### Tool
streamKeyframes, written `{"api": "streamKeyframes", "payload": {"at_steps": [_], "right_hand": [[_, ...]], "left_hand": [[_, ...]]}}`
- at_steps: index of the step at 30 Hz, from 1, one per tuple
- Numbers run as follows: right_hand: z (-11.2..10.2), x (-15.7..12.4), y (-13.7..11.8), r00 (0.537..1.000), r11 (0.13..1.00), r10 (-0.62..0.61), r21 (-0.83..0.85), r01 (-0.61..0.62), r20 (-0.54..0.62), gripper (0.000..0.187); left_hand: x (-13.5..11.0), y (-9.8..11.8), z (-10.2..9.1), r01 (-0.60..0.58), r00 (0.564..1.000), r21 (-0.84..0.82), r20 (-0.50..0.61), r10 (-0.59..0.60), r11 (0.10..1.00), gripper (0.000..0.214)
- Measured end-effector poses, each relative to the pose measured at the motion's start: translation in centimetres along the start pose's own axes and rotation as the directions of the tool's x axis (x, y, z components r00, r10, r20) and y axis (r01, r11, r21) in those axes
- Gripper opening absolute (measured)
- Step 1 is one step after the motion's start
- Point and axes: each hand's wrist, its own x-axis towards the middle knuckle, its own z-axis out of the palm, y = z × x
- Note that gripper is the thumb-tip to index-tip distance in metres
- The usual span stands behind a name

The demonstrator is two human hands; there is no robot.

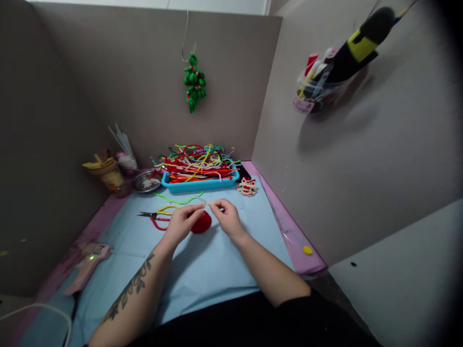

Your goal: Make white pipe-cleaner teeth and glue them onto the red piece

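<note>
My left hand (185, 221) and my right hand (228, 218) are close together over the blue table cover, fingertips pinched. Between them is a short, thin cream pipe cleaner (207, 203), its shape too small to make out fully. Just below, a round red fuzzy piece (201, 222) lies on the cover, partly hidden by my left hand. Beside that hand rest scissors (155, 215) with one yellow and one red handle, blades pointing left. A bright green pipe cleaner (177, 200) lies bent behind the scissors.
Behind my hands stands a blue basket (200, 184) heaped with coloured pipe cleaners. A metal dish (147, 183) and cups of tools (110, 174) are at back left. A pink glue gun (88, 267) lies left; a cream-and-red fuzzy ornament (247, 187) sits right. Partition walls enclose the table.
</note>
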Motion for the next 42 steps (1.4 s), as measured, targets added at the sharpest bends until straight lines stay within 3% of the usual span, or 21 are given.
{"api": "streamKeyframes", "payload": {"at_steps": [13, 22, 30, 42], "right_hand": [[-0.1, -0.2, -0.8, 0.996, 0.984, -0.084, -0.158, 0.077, -0.038, 0.011], [0.1, -0.3, -0.4, 0.984, 0.964, -0.162, -0.226, 0.143, -0.069, 0.009], [0.1, -0.6, -0.1, 0.959, 0.892, -0.279, -0.383, 0.238, -0.055, 0.007], [0.4, -1.0, 0.0, 0.95, 0.808, -0.305, -0.545, 0.225, -0.06, 0.011]], "left_hand": [[-0.1, 0.4, 0.2, 0.03, 1.0, -0.145, 0.013, -0.029, 0.989, 0.03], [-0.1, 0.5, 0.2, 0.022, 0.999, -0.15, 0.046, -0.015, 0.988, 0.03], [-0.2, 0.6, 0.3, 0.029, 0.999, -0.17, 0.03, -0.024, 0.985, 0.027], [-0.2, 0.7, 0.5, 0.053, 0.999, -0.185, 0.007, -0.053, 0.981, 0.027]]}}
